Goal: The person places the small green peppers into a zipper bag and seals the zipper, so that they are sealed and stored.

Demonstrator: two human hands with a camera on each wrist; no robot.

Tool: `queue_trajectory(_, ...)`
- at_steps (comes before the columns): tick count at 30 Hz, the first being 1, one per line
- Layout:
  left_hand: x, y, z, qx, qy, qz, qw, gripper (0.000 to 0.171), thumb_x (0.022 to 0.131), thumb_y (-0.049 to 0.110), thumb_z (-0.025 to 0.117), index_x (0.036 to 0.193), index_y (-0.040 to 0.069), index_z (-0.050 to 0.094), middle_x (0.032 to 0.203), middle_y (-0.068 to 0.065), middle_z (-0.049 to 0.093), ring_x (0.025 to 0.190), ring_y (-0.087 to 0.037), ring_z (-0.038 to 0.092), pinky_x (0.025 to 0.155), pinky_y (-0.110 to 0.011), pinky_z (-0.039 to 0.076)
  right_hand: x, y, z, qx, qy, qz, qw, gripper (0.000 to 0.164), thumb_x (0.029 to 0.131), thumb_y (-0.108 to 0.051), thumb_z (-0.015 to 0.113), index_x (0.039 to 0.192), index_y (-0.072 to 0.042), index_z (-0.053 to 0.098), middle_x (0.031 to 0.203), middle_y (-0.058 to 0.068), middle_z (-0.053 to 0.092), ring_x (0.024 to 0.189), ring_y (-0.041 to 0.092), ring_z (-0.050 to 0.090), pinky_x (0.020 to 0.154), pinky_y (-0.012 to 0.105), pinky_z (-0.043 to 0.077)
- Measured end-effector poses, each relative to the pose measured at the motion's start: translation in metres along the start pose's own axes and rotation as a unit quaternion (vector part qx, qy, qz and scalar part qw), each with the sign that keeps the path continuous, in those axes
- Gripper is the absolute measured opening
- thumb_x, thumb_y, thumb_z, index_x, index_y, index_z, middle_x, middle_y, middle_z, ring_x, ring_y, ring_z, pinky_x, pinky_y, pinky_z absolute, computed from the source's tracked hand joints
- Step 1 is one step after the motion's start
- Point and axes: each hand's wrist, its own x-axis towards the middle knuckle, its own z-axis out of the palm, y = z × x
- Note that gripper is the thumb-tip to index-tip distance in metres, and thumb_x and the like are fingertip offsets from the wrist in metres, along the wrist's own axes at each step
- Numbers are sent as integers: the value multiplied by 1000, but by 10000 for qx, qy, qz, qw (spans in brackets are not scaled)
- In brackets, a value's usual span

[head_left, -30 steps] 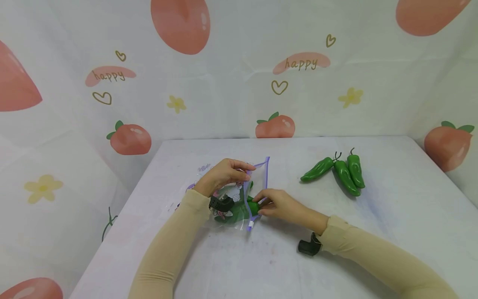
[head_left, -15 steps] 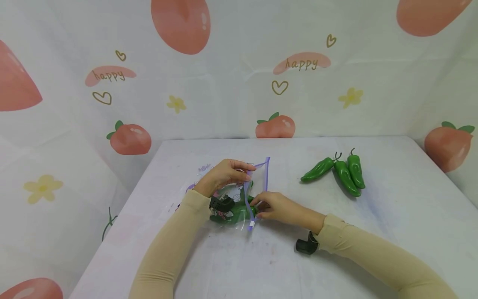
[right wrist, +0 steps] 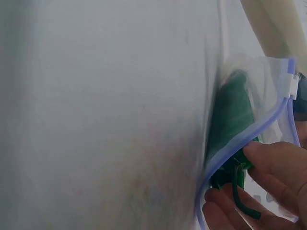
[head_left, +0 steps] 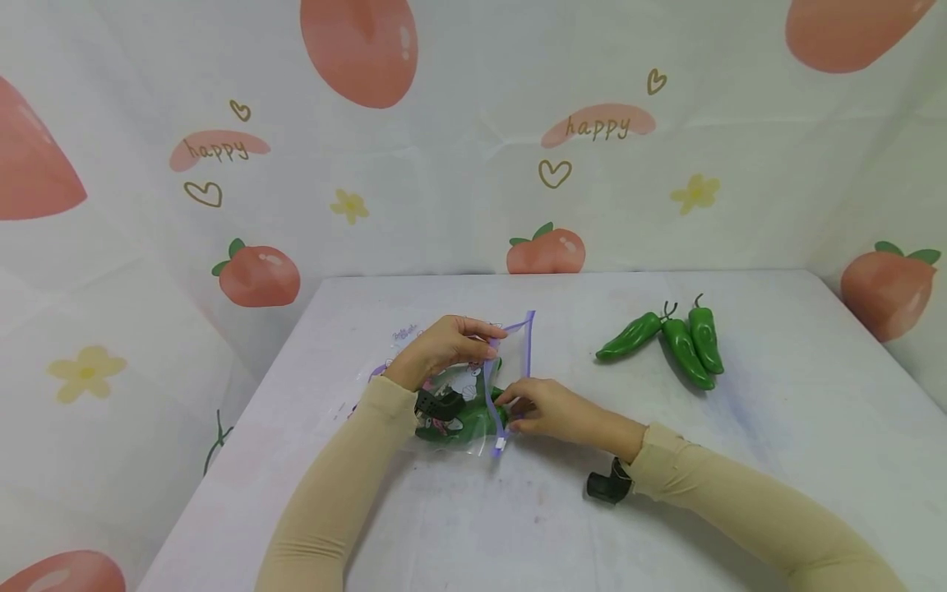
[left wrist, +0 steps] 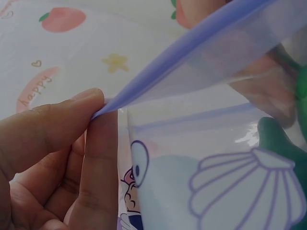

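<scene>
A clear zip bag with purple edging and cartoon prints lies on the table, its mouth facing right. Thumb and forefinger of my left hand pinch the upper layer's purple edge, lifting it from the layer below. At the mouth, my right hand grips a green chili pepper near its stem end. Most of that pepper is inside the bag, and its curved stem hangs between the fingers. Another green pepper shows in the bag, partly hidden by the printed film.
Three green peppers lie together at the table's back right. A white table carries everything, and a printed curtain hangs behind it. Black wrist devices sit by both sleeves.
My right hand has moved slightly left, carrying the pepper deeper into the bag, and has stayed nearly still over the last half second. The left hand has kept its place.
</scene>
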Motion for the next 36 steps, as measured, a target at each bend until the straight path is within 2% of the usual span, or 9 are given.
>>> queue_trajectory(6, 0, 0, -2, -4, 9, 50, 10000, 36, 86, -7, 64, 122, -10, 61, 78, 1, 63, 61, -14, 49, 58, -25, 44, -4, 2, -10, -22, 272, -252, 9993, 33, 86, -4, 71, 117, 1, 62, 115, 14, 66, 105, 27, 66, 88, 33, 54)
queue_trajectory(12, -1, 1, -1, 38, 26, -3, 10000, 38, 87, -6, 64, 124, -10, 60, 79, 1, 64, 62, -14, 50, 59, -25, 44, -8, -1, -27, -37, 514, -125, 9986, 35, 87, -3, 70, 120, 2, 60, 120, 17, 64, 106, 29, 65, 90, 39, 53)
queue_trajectory(21, 0, 0, -2, 34, 45, -28, 10000, 37, 86, -6, 65, 123, -9, 61, 79, 1, 64, 62, -14, 50, 59, -25, 44, -18, -2, -56, -125, 1386, -86, 9902, 35, 86, -5, 72, 119, -2, 62, 118, 16, 65, 104, 30, 66, 90, 41, 53)
queue_trajectory(29, 0, -1, -2, 9, 6, -19, 10000, 39, 86, -7, 65, 124, -11, 59, 79, 2, 65, 62, -14, 50, 59, -25, 44, -31, 3, -79, 18, 1880, 480, 9810, 36, 87, -9, 72, 122, -7, 62, 122, 12, 65, 109, 30, 65, 92, 41, 52)
queue_trajectory(33, -1, -1, -2, 25, 2, -3, 10000, 37, 86, -6, 65, 123, -9, 61, 80, 2, 65, 63, -14, 50, 60, -25, 44, -40, 8, -88, 327, 2085, 804, 9742, 35, 89, -11, 70, 123, -7, 61, 127, 14, 62, 113, 34, 62, 85, 38, 55)
queue_trajectory(36, -2, -1, -2, 30, -8, 6, 10000, 37, 87, -6, 65, 123, -8, 61, 80, 2, 65, 63, -14, 50, 59, -25, 44, -45, 13, -91, 309, 2255, 938, 9692, 34, 90, -14, 69, 123, -7, 61, 129, 15, 61, 114, 34, 62, 82, 36, 56)
